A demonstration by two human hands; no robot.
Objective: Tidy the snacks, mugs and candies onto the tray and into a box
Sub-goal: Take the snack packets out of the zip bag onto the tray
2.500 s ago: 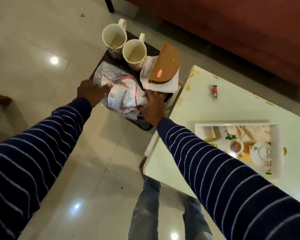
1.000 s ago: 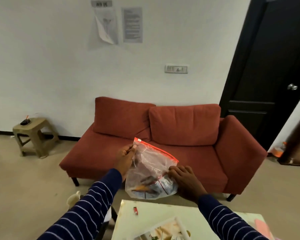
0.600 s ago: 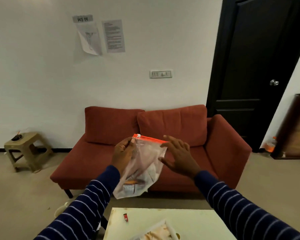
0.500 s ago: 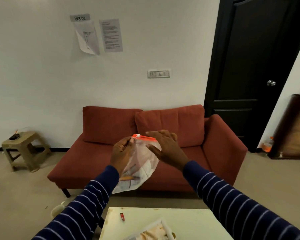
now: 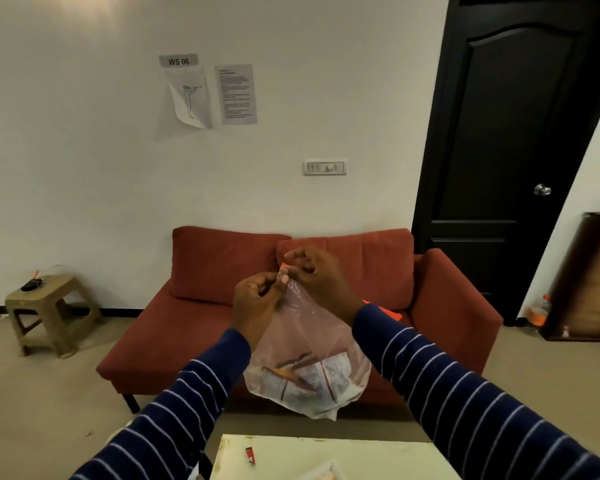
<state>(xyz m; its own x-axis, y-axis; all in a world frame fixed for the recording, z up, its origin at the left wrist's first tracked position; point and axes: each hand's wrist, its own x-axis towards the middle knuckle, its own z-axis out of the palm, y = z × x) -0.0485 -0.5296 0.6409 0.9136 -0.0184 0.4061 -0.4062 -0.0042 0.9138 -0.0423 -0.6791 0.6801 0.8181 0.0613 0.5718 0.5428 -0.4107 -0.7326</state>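
A clear zip bag with a red seal strip hangs in the air in front of me, with several snack packets sagging in its bottom. My left hand pinches the bag's top edge from the left. My right hand pinches the same top corner from the right, fingers curled on the red strip. A small red candy lies on the white table below. The tray's corner peeks in at the bottom edge. The mugs are out of view.
A red sofa stands against the wall behind the bag. A beige plastic stool is at the left, a black door at the right and a wooden cabinet at the far right.
The bag has been lifted off the dark tray and raised in front of me. My right hand moved from the bag's side up to its top seal, next to my left hand.
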